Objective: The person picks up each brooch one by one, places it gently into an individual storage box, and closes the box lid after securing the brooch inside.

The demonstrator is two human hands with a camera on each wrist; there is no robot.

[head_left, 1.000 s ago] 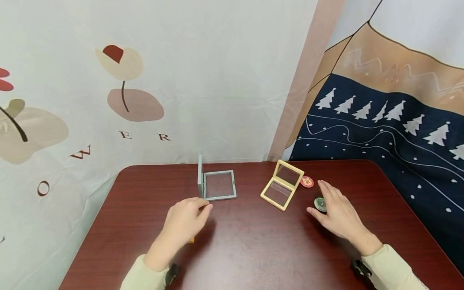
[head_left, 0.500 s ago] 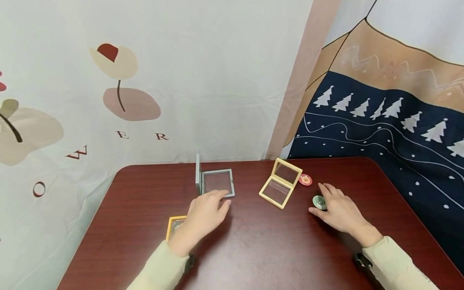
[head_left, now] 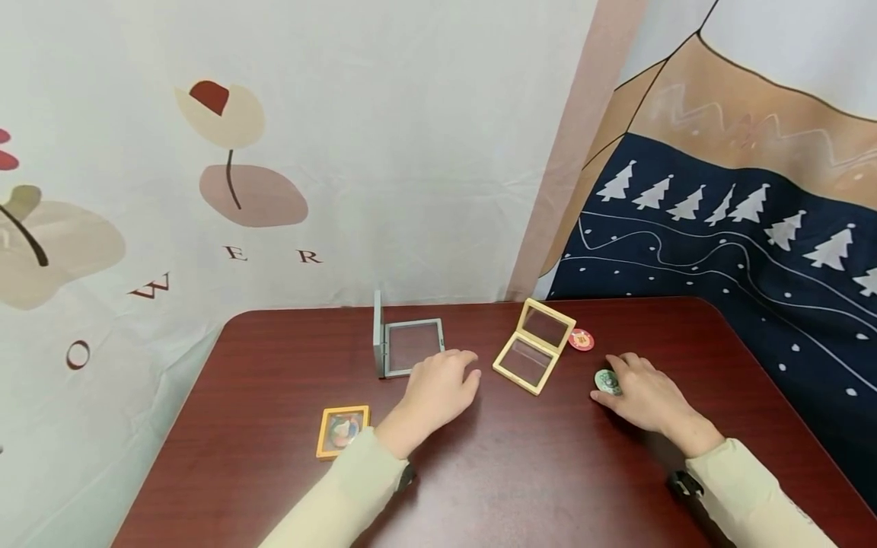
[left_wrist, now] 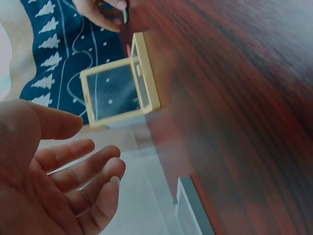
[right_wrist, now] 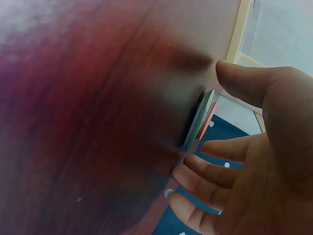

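Note:
My left hand hovers over the table with loosely bent fingers and nothing in them, between an open grey display case and an open pale yellow display case. In the left wrist view, the yellow case stands beyond my fingertips. My right hand is spread around a green round chip lying on the table, thumb on the near side. In the right wrist view, the green chip shows between thumb and fingers, with no pinch visible. A red round chip lies beside the yellow case.
A shut orange display case with a round piece inside lies at left, partly behind my left sleeve. The grey case's lid stands upright. Printed curtains hang behind the dark red table.
My left hand has moved right, away from the orange case and past the grey one, uncovering the orange case. The right hand has drawn slightly closer around the green chip.

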